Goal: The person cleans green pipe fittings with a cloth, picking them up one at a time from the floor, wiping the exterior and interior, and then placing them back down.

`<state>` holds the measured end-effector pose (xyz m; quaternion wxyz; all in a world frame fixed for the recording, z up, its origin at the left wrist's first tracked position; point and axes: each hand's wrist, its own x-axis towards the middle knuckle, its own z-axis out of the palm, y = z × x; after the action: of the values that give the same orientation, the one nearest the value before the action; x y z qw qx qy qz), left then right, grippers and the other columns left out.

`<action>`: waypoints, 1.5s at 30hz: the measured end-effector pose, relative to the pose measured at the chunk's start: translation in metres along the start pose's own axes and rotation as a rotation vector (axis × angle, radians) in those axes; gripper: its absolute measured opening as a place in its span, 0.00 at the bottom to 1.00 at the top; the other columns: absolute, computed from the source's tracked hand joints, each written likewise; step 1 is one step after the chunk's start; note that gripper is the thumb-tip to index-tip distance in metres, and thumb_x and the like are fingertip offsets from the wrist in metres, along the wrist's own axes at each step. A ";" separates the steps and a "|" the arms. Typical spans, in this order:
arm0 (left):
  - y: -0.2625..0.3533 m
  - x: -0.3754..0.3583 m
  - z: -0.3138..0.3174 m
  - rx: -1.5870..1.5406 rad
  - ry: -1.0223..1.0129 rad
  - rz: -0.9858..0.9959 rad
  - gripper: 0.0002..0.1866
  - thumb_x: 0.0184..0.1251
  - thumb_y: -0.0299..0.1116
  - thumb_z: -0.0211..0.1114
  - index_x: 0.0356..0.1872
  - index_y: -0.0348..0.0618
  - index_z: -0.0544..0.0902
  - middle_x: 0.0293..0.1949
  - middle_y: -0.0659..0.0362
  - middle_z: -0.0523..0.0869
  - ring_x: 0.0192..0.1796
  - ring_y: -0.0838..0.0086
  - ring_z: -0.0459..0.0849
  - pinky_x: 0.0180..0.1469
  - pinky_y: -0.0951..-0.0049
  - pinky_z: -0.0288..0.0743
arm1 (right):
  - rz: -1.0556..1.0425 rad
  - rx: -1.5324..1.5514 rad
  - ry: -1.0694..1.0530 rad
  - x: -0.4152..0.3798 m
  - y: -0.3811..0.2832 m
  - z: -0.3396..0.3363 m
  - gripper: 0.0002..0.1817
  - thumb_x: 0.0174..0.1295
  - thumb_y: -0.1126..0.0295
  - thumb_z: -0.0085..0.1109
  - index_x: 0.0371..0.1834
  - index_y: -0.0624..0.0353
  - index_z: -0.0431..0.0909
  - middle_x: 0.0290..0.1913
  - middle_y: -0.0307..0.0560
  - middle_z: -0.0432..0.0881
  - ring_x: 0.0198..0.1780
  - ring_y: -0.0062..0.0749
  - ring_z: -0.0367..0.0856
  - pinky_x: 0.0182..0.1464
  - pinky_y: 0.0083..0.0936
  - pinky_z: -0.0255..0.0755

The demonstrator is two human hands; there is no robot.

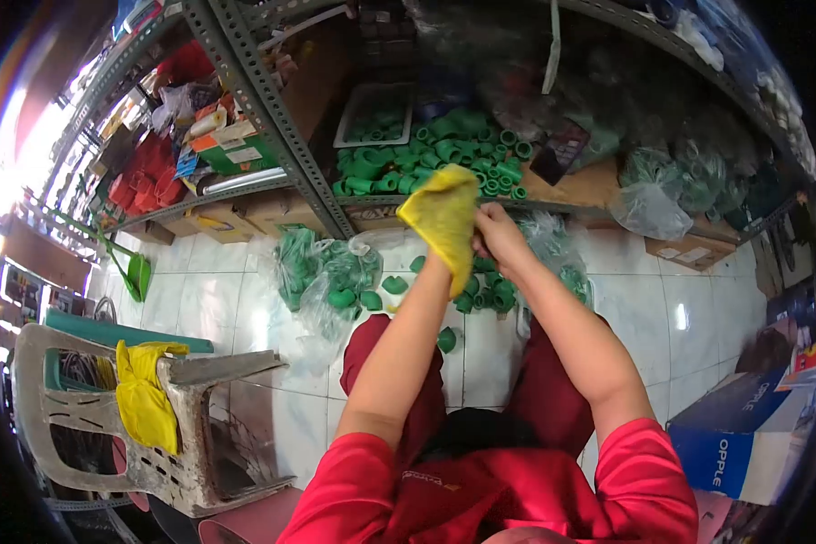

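Note:
A yellow cloth (444, 213) covers my left hand, so its fingers are hidden; only the wrist shows below the cloth. Close beside it on the right, my right hand (500, 238) has its fingers curled near the cloth's edge, and what they hold is too small to make out. Green pipe fittings (491, 292) lie on the tiled floor below my hands, with a single one (446, 340) between my knees. Many more green fittings (426, 161) are heaped on the shelf in front.
Clear bags of green fittings (322, 276) lie on the floor at left. A worn plastic chair (190, 381) with another yellow cloth (145, 408) stands at lower left. A blue and white box (730, 435) is at lower right. A metal shelf post (267, 113) rises at upper left.

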<state>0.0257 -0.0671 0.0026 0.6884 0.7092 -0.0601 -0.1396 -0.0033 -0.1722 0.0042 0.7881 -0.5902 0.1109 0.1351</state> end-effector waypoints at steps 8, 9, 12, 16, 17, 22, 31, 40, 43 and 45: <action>0.000 0.007 0.012 -1.251 -0.308 0.063 0.19 0.62 0.48 0.48 0.38 0.41 0.73 0.37 0.54 0.77 0.38 0.63 0.77 0.43 0.64 0.74 | -0.772 -0.676 0.154 -0.029 -0.001 -0.012 0.19 0.50 0.66 0.61 0.36 0.61 0.61 0.19 0.41 0.65 0.19 0.22 0.63 0.23 0.21 0.60; -0.003 0.012 0.010 -1.169 -0.241 0.069 0.23 0.62 0.53 0.46 0.38 0.41 0.74 0.37 0.53 0.78 0.38 0.62 0.77 0.42 0.65 0.74 | -0.794 -0.692 0.121 -0.031 -0.006 -0.014 0.21 0.47 0.65 0.63 0.38 0.60 0.63 0.19 0.40 0.65 0.19 0.24 0.63 0.24 0.21 0.61; 0.020 -0.006 0.006 -1.148 -0.319 0.050 0.25 0.59 0.57 0.46 0.36 0.43 0.73 0.32 0.55 0.78 0.31 0.64 0.77 0.30 0.68 0.75 | -0.838 -0.785 0.050 -0.035 -0.015 -0.015 0.23 0.46 0.65 0.64 0.42 0.60 0.65 0.21 0.41 0.67 0.20 0.24 0.64 0.25 0.21 0.62; 0.027 -0.006 0.004 -1.249 -0.082 0.012 0.23 0.62 0.56 0.43 0.33 0.46 0.73 0.31 0.58 0.77 0.31 0.66 0.76 0.30 0.69 0.74 | -0.871 -0.791 0.023 -0.034 -0.020 -0.009 0.25 0.45 0.65 0.65 0.45 0.59 0.65 0.26 0.43 0.68 0.22 0.25 0.65 0.26 0.23 0.63; 0.016 0.002 -0.004 -1.234 -0.110 0.014 0.20 0.62 0.54 0.45 0.32 0.47 0.72 0.32 0.59 0.76 0.33 0.67 0.76 0.33 0.68 0.73 | -0.894 -0.829 -0.003 -0.033 -0.023 -0.009 0.26 0.45 0.65 0.64 0.46 0.59 0.65 0.30 0.45 0.70 0.23 0.28 0.67 0.28 0.24 0.65; 0.023 0.003 -0.018 -1.179 -0.061 0.033 0.13 0.59 0.47 0.53 0.32 0.50 0.72 0.32 0.60 0.76 0.34 0.68 0.76 0.33 0.68 0.73 | -0.937 -0.962 0.127 -0.026 -0.036 -0.003 0.25 0.44 0.64 0.63 0.46 0.58 0.65 0.39 0.49 0.72 0.33 0.41 0.74 0.37 0.29 0.68; -0.014 0.020 -0.019 -0.925 -0.029 0.096 0.07 0.60 0.32 0.53 0.37 0.43 0.74 0.33 0.58 0.77 0.34 0.70 0.77 0.31 0.73 0.74 | -0.739 -0.935 0.049 -0.005 -0.028 -0.012 0.24 0.45 0.64 0.65 0.44 0.58 0.67 0.21 0.38 0.67 0.22 0.21 0.64 0.24 0.20 0.61; 0.083 -0.024 -0.046 0.388 0.268 -0.163 0.14 0.60 0.45 0.48 0.34 0.48 0.76 0.34 0.58 0.78 0.36 0.66 0.76 0.36 0.65 0.72 | 0.003 -1.119 0.006 0.046 0.012 -0.098 0.27 0.44 0.57 0.63 0.45 0.59 0.69 0.24 0.41 0.75 0.22 0.24 0.72 0.23 0.22 0.66; 0.093 -0.032 -0.064 1.800 0.126 -0.105 0.15 0.58 0.43 0.48 0.38 0.52 0.80 0.40 0.59 0.80 0.43 0.66 0.79 0.38 0.64 0.73 | -0.015 -1.458 0.094 0.075 0.069 -0.137 0.26 0.43 0.58 0.63 0.43 0.64 0.71 0.27 0.48 0.78 0.21 0.32 0.75 0.25 0.28 0.69; 0.071 -0.020 -0.083 1.821 0.190 -0.153 0.15 0.57 0.43 0.48 0.37 0.54 0.82 0.43 0.60 0.80 0.47 0.68 0.78 0.39 0.64 0.73 | 0.516 -1.461 0.040 0.067 0.075 -0.127 0.26 0.42 0.60 0.63 0.45 0.62 0.73 0.48 0.53 0.74 0.49 0.46 0.73 0.49 0.32 0.68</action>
<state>0.0371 0.0146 0.0763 -0.1453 0.9881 -0.0428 -0.0247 0.0314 -0.2691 -0.1215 0.1403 -0.9181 0.1417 0.3426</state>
